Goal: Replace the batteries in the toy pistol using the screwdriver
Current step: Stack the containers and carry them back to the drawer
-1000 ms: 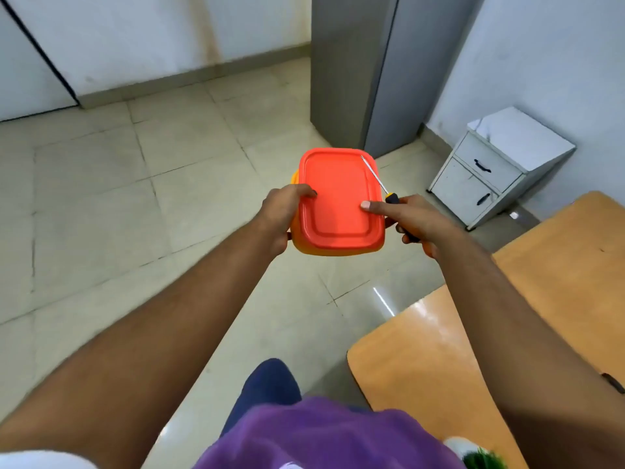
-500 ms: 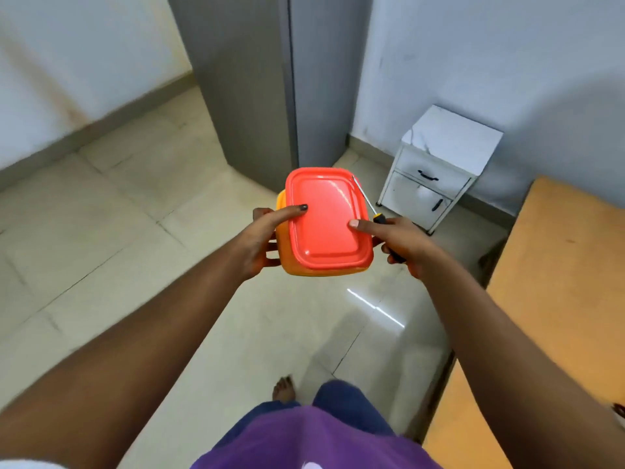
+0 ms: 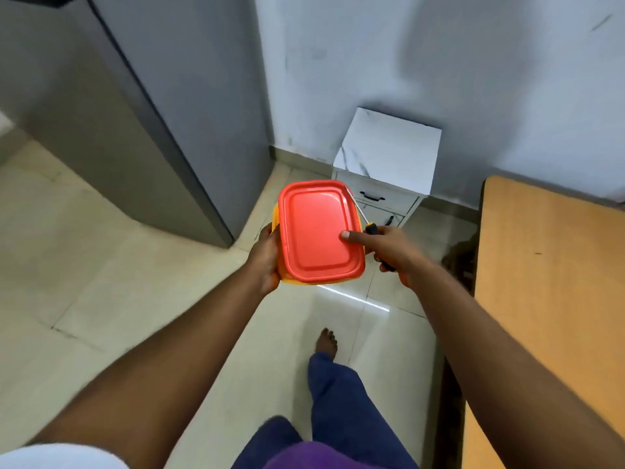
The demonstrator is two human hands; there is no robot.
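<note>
Turned toward wooden table (image 3: 548, 265); left hand (image 3: 267, 255) cupping lidded orange container (image 3: 318, 231), right hand (image 3: 389, 248) gripping screwdriver (image 3: 368, 228), thumb pressing lid. Setup only.

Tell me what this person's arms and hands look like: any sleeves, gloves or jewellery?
Both forearms are bare right up to the wrists, with no gloves, watch or bracelets showing. The left hand and right hand show no rings that I can make out. A bit of white cloth sits at the lower left corner by the left upper arm, possibly a short sleeve; it is too cropped to be sure.
</note>
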